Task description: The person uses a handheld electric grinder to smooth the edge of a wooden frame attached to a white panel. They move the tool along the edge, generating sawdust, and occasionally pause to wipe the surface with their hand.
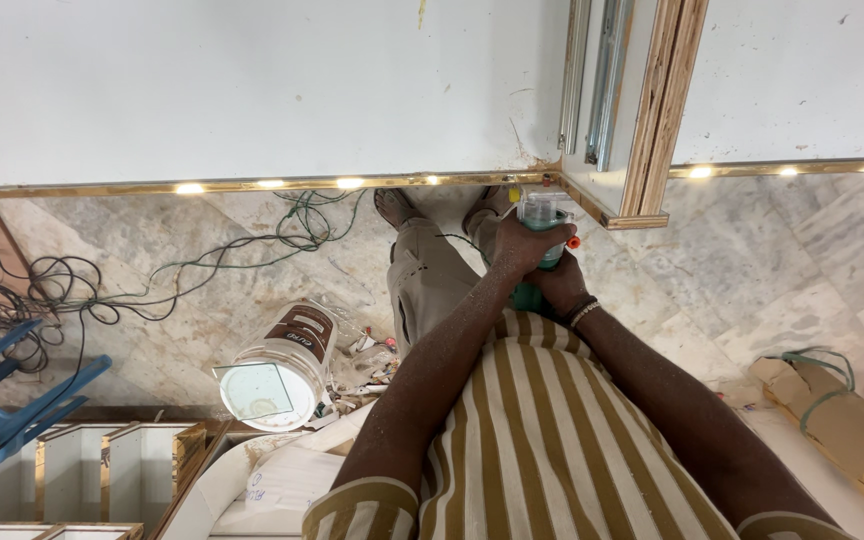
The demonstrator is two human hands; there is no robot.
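Observation:
Both hands grip a small green power tool [540, 212] with a clear top and an orange knob, held against the corner where a white panel [252, 90] with gold edge trim [252, 185] meets an open drawer side [642, 110] of plywood carrying a metal slide rail. My left hand [517, 245] wraps the tool's upper part. My right hand [560, 285], with a bracelet at the wrist, holds the lower body. My striped shirt, legs and bare feet [394, 207] show below the tool.
A marble floor [752, 260] lies beneath. A white bucket [277, 372] lies by scraps, green and black cables [152, 270] trail left, a blue plastic chair [2, 400] is at far left, white-and-gold shelf pieces [72, 470] at lower left, and cardboard [832, 415] at right.

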